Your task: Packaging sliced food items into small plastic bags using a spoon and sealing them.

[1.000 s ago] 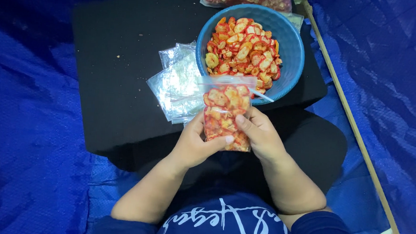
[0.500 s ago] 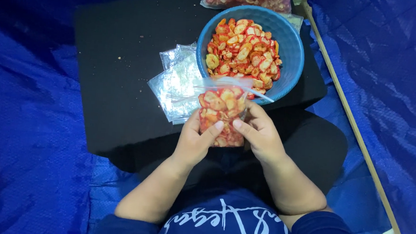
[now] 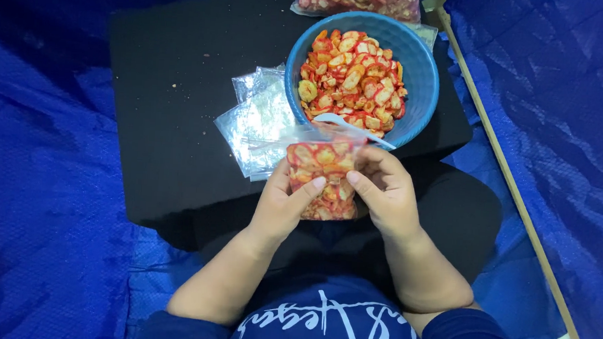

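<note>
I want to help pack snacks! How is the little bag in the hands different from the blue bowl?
The small bag is clear, soft plastic held up by both hands; the blue bowl is round, stiff and sits on the black table. The small bag holds far fewer chips than the blue bowl. Both hold red-and-yellow chips.

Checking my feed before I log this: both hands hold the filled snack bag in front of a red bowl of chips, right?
Not quite. In the head view the bowl is blue, not red. The left hand and right hand do hold the filled snack bag in front of it.
</note>
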